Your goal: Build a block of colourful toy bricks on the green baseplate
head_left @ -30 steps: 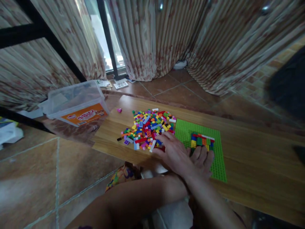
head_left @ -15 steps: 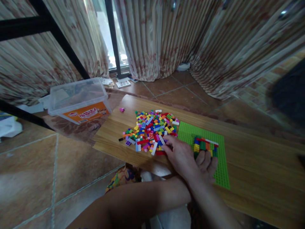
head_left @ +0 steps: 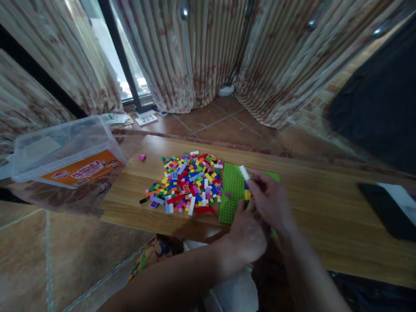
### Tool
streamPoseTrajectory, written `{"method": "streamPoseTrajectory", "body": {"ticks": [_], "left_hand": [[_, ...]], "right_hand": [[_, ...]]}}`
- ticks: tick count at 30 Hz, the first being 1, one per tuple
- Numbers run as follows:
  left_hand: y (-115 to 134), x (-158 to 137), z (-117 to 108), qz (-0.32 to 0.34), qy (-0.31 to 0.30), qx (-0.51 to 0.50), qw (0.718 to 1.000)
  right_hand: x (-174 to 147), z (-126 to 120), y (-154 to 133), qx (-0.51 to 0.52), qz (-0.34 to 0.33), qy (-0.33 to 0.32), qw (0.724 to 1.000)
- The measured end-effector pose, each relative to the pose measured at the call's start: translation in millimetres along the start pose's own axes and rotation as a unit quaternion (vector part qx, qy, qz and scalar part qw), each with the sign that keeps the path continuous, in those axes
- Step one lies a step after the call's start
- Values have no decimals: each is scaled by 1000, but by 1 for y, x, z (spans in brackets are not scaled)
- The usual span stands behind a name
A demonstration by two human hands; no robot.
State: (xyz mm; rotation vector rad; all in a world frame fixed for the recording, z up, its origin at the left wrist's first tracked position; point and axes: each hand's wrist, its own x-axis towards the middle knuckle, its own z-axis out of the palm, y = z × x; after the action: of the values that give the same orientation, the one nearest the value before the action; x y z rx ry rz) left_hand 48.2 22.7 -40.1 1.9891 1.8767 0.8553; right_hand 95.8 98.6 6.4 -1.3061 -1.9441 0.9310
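A white brick [head_left: 244,173] is pinched in the fingertips of my right hand [head_left: 271,197], above the green baseplate [head_left: 229,177]. Under that hand is a brick structure [head_left: 247,194] on the plate; only some blue and yellow of it shows, the rest being covered by my hands. My left hand [head_left: 248,236] lies at the near side of the structure, its bent fingers closed against it and partly hidden by the right hand. A small pink brick [head_left: 228,194] sits on the plate to the left of my hands.
Left of the plate, a heap of loose coloured bricks [head_left: 191,182] covers part of the wooden table [head_left: 130,186]. A clear plastic box [head_left: 68,147] with an orange label stands beyond the table's left end. At the right lie a black flat object [head_left: 386,210] and white paper [head_left: 398,197].
My right hand has moved right from the brick heap to the structure, carrying the white brick. The left hand's fingers have drawn in at the structure's near side. The view has turned right.
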Motion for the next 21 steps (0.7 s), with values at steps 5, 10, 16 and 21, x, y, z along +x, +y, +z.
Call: {"method": "streamPoseTrajectory", "body": {"ticks": [5,10,16,21], "left_hand": [[-8,5,-24,96,-58,80,990],[-14,13,-26,88,-71,72,991],[-15,16,-23,78,-52,44,995],[-14,18,-23,61,-24,20,998]], "right_hand": [[11,-63,50,-129,70,41,988],[4,-84,83,-315,90,-5,945],[3,-82,87,-348,119,4,930],[12,-79,85,-329,152,13,932]]}}
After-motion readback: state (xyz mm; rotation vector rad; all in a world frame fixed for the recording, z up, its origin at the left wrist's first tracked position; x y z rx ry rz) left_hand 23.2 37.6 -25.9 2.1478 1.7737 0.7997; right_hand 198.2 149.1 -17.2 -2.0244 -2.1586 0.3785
